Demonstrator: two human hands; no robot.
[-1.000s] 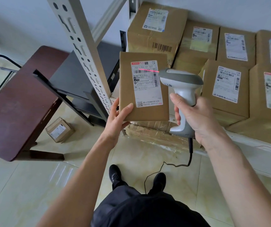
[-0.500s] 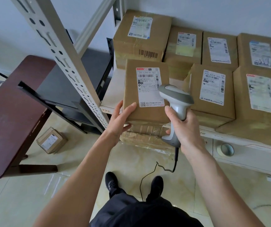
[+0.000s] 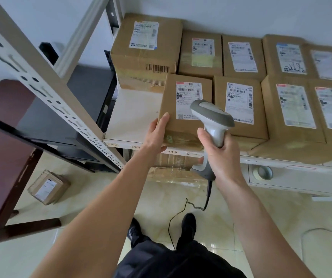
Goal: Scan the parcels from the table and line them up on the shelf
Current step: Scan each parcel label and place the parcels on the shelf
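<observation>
A brown cardboard parcel (image 3: pixel 169 109) with a white label sits on the white shelf (image 3: pixel 133 115), beside another labelled parcel (image 3: pixel 220 109) on its right. My left hand (image 3: pixel 156 135) grips its near left corner, fingers on top and thumb underneath. My right hand (image 3: pixel 219 155) grips the handle of a grey and white barcode scanner (image 3: pixel 211 115), whose head hangs over the parcel's label. The scanner's black cable (image 3: pixel 189 207) trails down to the floor.
Several more labelled parcels (image 3: pixel 241 55) fill the shelf in two rows to the right. A perforated shelf post (image 3: pixel 47 85) slants at the left. A dark red table (image 3: pixel 3 149) stands at far left, with a small parcel (image 3: pixel 48 187) on the floor. A tape roll (image 3: pixel 262 173) lies on the lower shelf.
The parcel has moved from held up in the air down onto the shelf next to the front row. The red scan line is gone. The scanner stayed over the label.
</observation>
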